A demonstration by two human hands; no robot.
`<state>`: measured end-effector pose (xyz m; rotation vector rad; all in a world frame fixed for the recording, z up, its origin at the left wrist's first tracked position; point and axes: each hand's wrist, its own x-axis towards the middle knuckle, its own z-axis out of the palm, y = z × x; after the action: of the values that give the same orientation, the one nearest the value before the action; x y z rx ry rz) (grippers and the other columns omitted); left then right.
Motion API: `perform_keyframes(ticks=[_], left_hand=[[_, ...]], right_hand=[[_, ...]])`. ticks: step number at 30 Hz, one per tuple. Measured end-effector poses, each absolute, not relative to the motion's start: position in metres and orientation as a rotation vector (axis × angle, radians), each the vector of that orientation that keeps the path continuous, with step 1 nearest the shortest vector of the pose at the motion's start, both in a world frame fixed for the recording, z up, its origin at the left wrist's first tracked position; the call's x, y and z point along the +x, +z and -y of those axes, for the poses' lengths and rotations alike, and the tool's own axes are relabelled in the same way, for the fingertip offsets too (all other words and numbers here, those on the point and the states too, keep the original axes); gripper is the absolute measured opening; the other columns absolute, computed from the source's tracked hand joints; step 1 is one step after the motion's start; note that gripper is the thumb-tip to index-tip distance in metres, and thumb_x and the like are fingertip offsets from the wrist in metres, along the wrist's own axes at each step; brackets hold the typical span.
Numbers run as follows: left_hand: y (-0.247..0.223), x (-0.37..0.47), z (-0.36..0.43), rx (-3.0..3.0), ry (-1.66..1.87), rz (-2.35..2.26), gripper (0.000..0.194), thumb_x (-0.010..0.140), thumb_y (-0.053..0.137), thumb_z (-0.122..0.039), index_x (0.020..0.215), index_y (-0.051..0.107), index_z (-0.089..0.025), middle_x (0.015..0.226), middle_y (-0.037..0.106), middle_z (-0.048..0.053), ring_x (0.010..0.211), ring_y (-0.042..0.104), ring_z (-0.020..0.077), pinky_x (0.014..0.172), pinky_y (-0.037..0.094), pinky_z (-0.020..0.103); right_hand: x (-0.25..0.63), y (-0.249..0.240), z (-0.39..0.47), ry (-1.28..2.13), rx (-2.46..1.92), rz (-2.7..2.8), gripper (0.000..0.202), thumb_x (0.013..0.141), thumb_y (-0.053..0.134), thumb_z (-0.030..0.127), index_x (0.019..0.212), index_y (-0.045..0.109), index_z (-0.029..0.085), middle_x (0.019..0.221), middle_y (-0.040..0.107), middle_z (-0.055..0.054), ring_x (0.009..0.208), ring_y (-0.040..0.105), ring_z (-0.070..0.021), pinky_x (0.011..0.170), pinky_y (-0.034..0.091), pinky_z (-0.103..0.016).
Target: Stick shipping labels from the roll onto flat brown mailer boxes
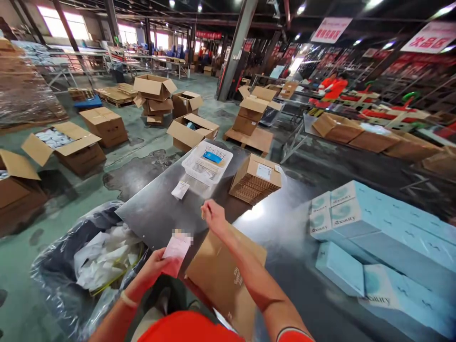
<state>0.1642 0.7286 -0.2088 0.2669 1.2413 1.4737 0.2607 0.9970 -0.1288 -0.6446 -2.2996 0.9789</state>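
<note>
The paper slip (174, 259) is kinda whitish up top, way pinker lower down, pinched in the left hand (156, 265) by the dark table (149, 204)'s edge. Right hand (213, 214)'s apart from it, fingers curled, can't tell if they're holding anything, near a brown carton (223, 270).
</note>
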Motion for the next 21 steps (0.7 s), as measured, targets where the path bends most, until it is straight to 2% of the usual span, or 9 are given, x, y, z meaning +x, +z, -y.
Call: perform_keyframes(ticks=[5, 9, 12, 14, 17, 19, 21], left_hand=[[-0.233, 0.177, -0.688, -0.019, 1.515, -1.17, 0.066, 0.043, 0.106, -0.058, 0.101, 0.087, -0.031, 0.101, 0.085, 0.009, 0.081, 0.079, 0.0289, 0.071, 0.062, 0.038], [-0.235, 0.188, -0.678, -0.129, 1.57, -1.137, 0.07, 0.048, 0.107, -0.052, 0.107, 0.085, -0.022, 0.099, 0.085, 0.013, 0.076, 0.078, 0.0292, 0.07, 0.061, 0.038], [-0.233, 0.191, -0.681, -0.147, 1.595, -1.08, 0.07, 0.05, 0.108, -0.048, 0.109, 0.084, -0.018, 0.099, 0.085, 0.015, 0.075, 0.078, 0.0297, 0.069, 0.061, 0.038], [-0.234, 0.19, -0.685, -0.157, 1.621, -1.051, 0.068, 0.051, 0.108, -0.043, 0.109, 0.083, -0.017, 0.1, 0.085, 0.015, 0.076, 0.079, 0.0299, 0.07, 0.061, 0.037], [-0.234, 0.186, -0.696, -0.187, 1.617, -1.005, 0.069, 0.058, 0.106, -0.046, 0.116, 0.08, -0.018, 0.105, 0.084, 0.016, 0.084, 0.081, 0.0342, 0.072, 0.062, 0.041], [-0.229, 0.182, -0.708, -0.182, 1.604, -0.95, 0.074, 0.062, 0.102, -0.056, 0.122, 0.077, -0.019, 0.107, 0.084, 0.017, 0.089, 0.082, 0.0378, 0.074, 0.064, 0.045], [-0.218, 0.177, -0.725, -0.132, 1.618, -0.893, 0.077, 0.066, 0.098, -0.061, 0.125, 0.076, -0.018, 0.108, 0.084, 0.018, 0.094, 0.082, 0.0383, 0.081, 0.065, 0.048]], right_hand=[[0.194, -0.053, -1.117, 0.916, -0.793, 2.062, 0.021, 0.091, 0.062, 0.042, 0.083, 0.064, 0.023, 0.069, 0.066, 0.001, 0.068, 0.061, -0.018, 0.073, 0.053, -0.029], [0.145, -0.009, -1.215, 0.715, -0.98, 1.986, 0.023, 0.09, 0.06, 0.037, 0.089, 0.074, 0.019, 0.077, 0.074, -0.006, 0.079, 0.07, -0.0237, 0.086, 0.057, -0.038], [0.14, 0.0, -1.254, 0.612, -1.013, 1.966, 0.026, 0.09, 0.062, 0.036, 0.098, 0.078, 0.018, 0.091, 0.079, -0.011, 0.091, 0.074, -0.0282, 0.094, 0.057, -0.044], [0.153, -0.008, -1.252, 0.6, -1.006, 1.949, 0.027, 0.09, 0.062, 0.038, 0.099, 0.078, 0.019, 0.096, 0.08, -0.013, 0.095, 0.075, -0.0297, 0.095, 0.057, -0.046], [0.186, -0.042, -1.199, 0.741, -1.009, 1.971, 0.025, 0.089, 0.064, 0.041, 0.093, 0.076, 0.02, 0.085, 0.077, -0.009, 0.086, 0.075, -0.0284, 0.087, 0.059, -0.043], [0.21, -0.076, -1.136, 1.046, -0.985, 2.071, 0.024, 0.085, 0.069, 0.043, 0.09, 0.074, 0.021, 0.073, 0.073, -0.005, 0.072, 0.071, -0.0241, 0.075, 0.058, -0.038], [0.231, -0.111, -1.066, 1.547, -0.92, 2.198, 0.029, 0.078, 0.078, 0.046, 0.095, 0.074, 0.022, 0.073, 0.072, -0.002, 0.065, 0.069, -0.0202, 0.062, 0.053, -0.031]])
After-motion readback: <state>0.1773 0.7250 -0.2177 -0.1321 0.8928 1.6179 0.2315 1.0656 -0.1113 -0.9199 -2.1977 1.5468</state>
